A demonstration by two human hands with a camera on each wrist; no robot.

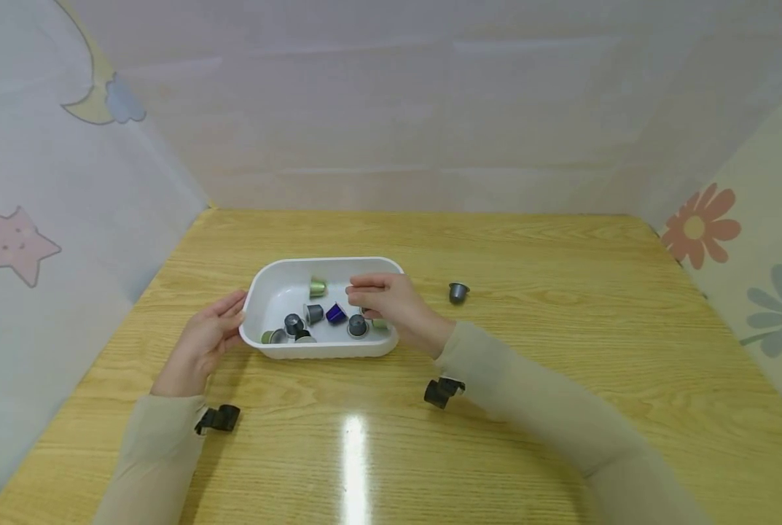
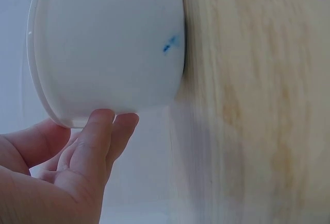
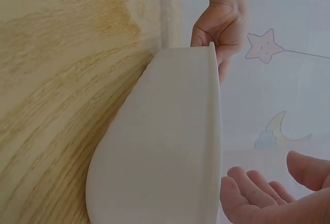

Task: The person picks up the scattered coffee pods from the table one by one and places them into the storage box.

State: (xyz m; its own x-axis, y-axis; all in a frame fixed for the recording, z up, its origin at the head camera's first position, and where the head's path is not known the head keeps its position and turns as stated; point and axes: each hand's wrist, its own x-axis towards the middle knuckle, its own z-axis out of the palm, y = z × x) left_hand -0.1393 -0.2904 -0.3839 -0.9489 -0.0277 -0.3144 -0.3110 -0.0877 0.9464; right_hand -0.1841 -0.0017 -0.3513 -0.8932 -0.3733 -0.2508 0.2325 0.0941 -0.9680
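A white plastic tub [image 1: 325,351] stands on the table with several coffee capsules inside, among them a green capsule [image 1: 318,287], a purple capsule [image 1: 336,314] and a grey capsule [image 1: 358,326]. At its left end my left hand [image 1: 208,337] holds the rim, thumb at the edge and fingers [image 2: 98,126] against the outer wall. Over the right part of the tub hovers my right hand [image 1: 397,305]. In the right wrist view its thumb and fingers [image 3: 252,188] stand apart, with nothing seen between them. Its wrist and fingers partly cover some capsules.
A single dark grey capsule [image 1: 458,293] lies on the wooden table [image 1: 561,292], right of the tub. Pale printed cloth [image 1: 397,109] walls in the back and both sides. Each wrist carries a small black camera mount [image 1: 219,418].
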